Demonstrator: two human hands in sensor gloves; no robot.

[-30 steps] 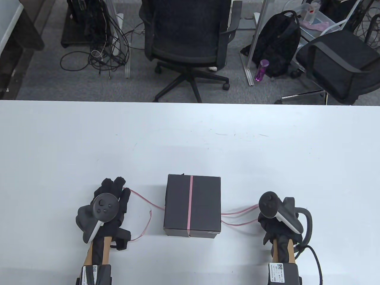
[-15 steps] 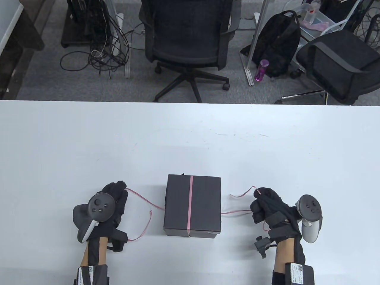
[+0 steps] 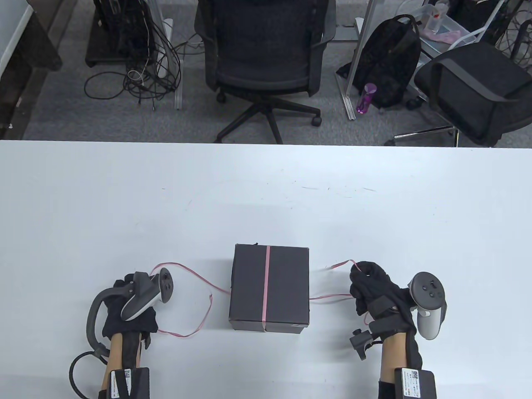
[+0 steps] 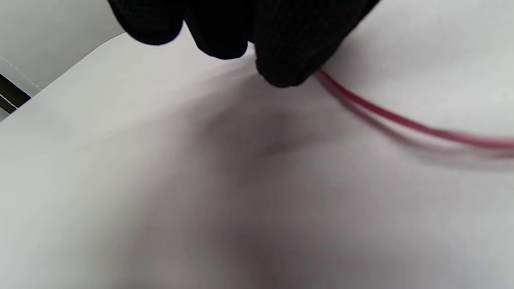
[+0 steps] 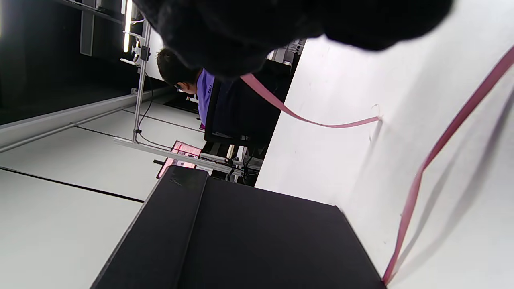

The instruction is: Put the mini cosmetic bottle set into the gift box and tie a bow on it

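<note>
While the closed black gift box [image 3: 269,287] sits mid-table with pink ribbon [image 3: 266,282] over its lid, the left hand [image 3: 131,305] and right hand [image 3: 374,291] each pinch a ribbon end, so the bow remains untied.

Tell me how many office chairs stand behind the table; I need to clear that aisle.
2. One office chair stands behind the table's middle; the other is at the far right, partly cut off. More may be out of frame.

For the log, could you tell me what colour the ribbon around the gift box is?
Pink; the ribbon shows best in the table view, against the black gift box.
</note>
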